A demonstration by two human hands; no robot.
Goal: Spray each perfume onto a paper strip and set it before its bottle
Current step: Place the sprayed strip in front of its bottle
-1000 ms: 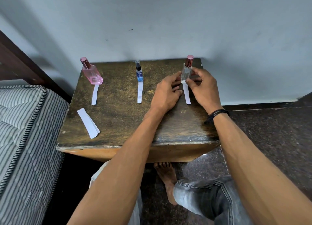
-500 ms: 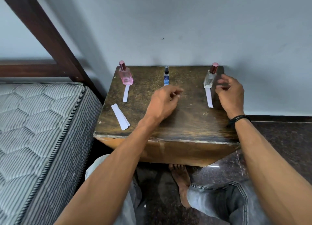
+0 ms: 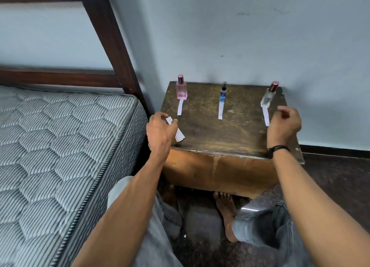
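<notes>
Three perfume bottles stand along the back of a small wooden table [image 3: 220, 135]: a pink bottle [image 3: 181, 90] on the left, a slim blue-labelled bottle [image 3: 222, 93] in the middle, and a clear bottle [image 3: 267, 99] with a dark red cap on the right. A white paper strip lies in front of each: left strip [image 3: 180, 110], middle strip [image 3: 220, 111], right strip [image 3: 266, 116]. My left hand [image 3: 160, 129] is at the table's front left, fingers curled over the spare strips [image 3: 180, 135]. My right hand [image 3: 284, 124] hovers just right of the right strip, loosely curled and holding nothing.
A striped mattress [image 3: 60, 146] presses against the table's left side, with a dark wooden bed frame [image 3: 112, 46] behind it. The wall runs right behind the bottles. My knees and a bare foot [image 3: 226, 212] sit under the table's front edge.
My left hand has swung from the middle of the table to the spare strips at the front left. My right hand has drawn back from the clear bottle. The view has pulled back and turned left.
</notes>
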